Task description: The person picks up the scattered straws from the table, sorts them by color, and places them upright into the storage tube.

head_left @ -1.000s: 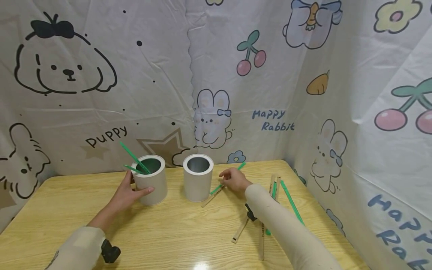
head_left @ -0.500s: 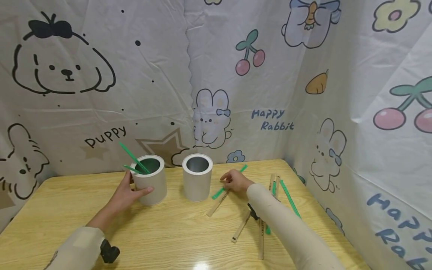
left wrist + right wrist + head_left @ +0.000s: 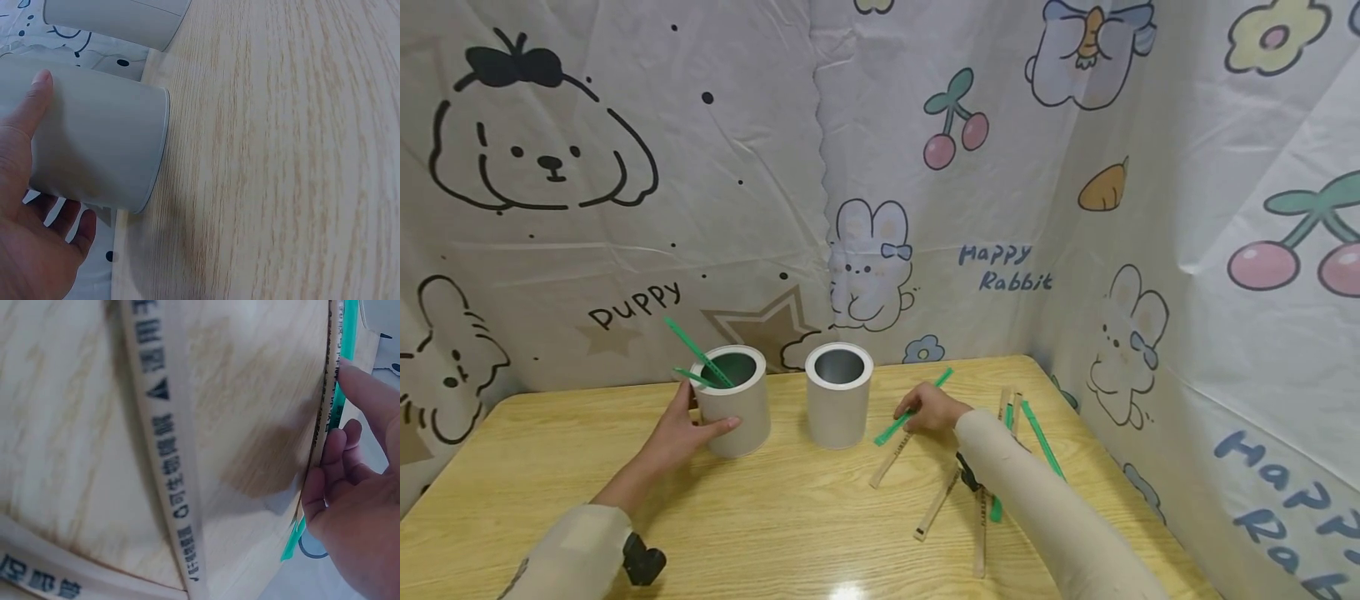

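Observation:
My left hand (image 3: 679, 437) grips the left white can (image 3: 741, 421) from its left side, thumb across the front. Two green straws (image 3: 685, 337) lean out of this can. In the left wrist view the hand (image 3: 31, 194) curves round the can (image 3: 106, 137). The right white can (image 3: 839, 417) stands beside it, untouched. My right hand (image 3: 934, 407) pinches a green straw (image 3: 891, 430) between thumb and fingers, right of the cans. A brown-wrapped straw (image 3: 887, 465) lies under that hand. In the right wrist view the fingers of the hand (image 3: 359, 469) are at the green straw (image 3: 350, 337) and a brown one (image 3: 322, 419).
Several brown-wrapped straws (image 3: 936, 505) and green straws (image 3: 1043, 437) lie on the wooden table (image 3: 760, 525) around and beyond my right forearm. A printed cloth (image 3: 760, 167) hangs behind the table and along its right side.
My right hand has shifted slightly right with the green straw, which has come apart from the brown one at its near end. The brown straw has slid toward me. The left hand has stayed still.

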`<action>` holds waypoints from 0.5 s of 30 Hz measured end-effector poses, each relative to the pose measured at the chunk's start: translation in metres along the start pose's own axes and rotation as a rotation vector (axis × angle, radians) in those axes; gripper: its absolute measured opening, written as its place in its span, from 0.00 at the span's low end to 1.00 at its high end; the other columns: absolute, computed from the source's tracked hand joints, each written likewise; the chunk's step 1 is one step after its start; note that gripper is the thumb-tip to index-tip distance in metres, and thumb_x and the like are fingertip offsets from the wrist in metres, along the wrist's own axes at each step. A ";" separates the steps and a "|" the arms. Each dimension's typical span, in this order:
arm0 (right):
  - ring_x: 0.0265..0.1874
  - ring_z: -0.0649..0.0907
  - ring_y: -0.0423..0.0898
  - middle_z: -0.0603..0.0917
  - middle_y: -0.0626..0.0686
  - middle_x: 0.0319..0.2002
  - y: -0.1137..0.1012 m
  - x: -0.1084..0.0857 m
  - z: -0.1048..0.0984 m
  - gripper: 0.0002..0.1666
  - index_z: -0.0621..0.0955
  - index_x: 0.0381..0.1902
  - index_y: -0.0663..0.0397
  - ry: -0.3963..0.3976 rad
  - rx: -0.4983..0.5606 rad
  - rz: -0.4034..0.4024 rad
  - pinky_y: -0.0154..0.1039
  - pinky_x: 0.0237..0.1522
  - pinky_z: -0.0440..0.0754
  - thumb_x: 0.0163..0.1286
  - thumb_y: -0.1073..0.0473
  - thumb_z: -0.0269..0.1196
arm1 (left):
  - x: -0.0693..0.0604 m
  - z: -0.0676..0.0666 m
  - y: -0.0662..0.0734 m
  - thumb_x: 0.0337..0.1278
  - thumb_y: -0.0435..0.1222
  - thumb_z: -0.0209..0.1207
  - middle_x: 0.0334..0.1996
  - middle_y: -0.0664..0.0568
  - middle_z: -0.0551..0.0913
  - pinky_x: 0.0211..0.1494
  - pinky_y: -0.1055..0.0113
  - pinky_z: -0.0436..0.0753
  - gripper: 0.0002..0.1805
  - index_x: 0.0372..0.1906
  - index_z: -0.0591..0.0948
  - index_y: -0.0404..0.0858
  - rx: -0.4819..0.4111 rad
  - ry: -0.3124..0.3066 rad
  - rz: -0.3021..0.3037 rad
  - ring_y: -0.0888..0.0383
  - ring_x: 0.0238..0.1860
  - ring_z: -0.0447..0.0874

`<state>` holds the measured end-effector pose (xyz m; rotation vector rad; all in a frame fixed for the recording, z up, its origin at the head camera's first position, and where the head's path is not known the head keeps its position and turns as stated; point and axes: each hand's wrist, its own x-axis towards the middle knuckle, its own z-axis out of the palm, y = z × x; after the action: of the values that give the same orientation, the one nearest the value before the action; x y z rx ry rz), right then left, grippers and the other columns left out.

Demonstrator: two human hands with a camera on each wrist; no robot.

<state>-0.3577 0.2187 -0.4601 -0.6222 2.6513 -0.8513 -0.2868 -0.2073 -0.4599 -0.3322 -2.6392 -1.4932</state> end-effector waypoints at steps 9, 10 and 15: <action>0.33 0.80 0.38 0.89 0.56 0.37 0.005 0.002 0.000 0.06 0.88 0.36 0.64 -0.001 0.037 -0.009 0.30 0.38 0.80 0.60 0.73 0.70 | -0.001 -0.001 0.001 0.62 0.44 0.69 0.71 0.32 0.64 0.63 0.32 0.75 0.51 0.79 0.49 0.38 0.006 -0.001 0.003 0.31 0.68 0.66; 0.32 0.79 0.38 0.89 0.56 0.36 0.006 0.002 0.000 0.05 0.88 0.36 0.65 -0.004 0.041 -0.011 0.29 0.37 0.79 0.60 0.73 0.70 | -0.001 -0.001 0.001 0.61 0.44 0.69 0.71 0.32 0.64 0.63 0.32 0.75 0.51 0.79 0.49 0.37 0.007 0.000 0.003 0.31 0.68 0.66; 0.31 0.79 0.38 0.89 0.57 0.36 0.005 0.002 0.000 0.06 0.88 0.36 0.66 -0.015 0.048 -0.015 0.29 0.35 0.79 0.60 0.73 0.70 | -0.001 -0.001 0.002 0.61 0.43 0.69 0.70 0.32 0.64 0.63 0.33 0.75 0.51 0.78 0.49 0.37 0.005 0.001 0.014 0.31 0.67 0.66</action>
<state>-0.3614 0.2216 -0.4635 -0.6346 2.6079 -0.9083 -0.2858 -0.2072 -0.4580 -0.3491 -2.6334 -1.4821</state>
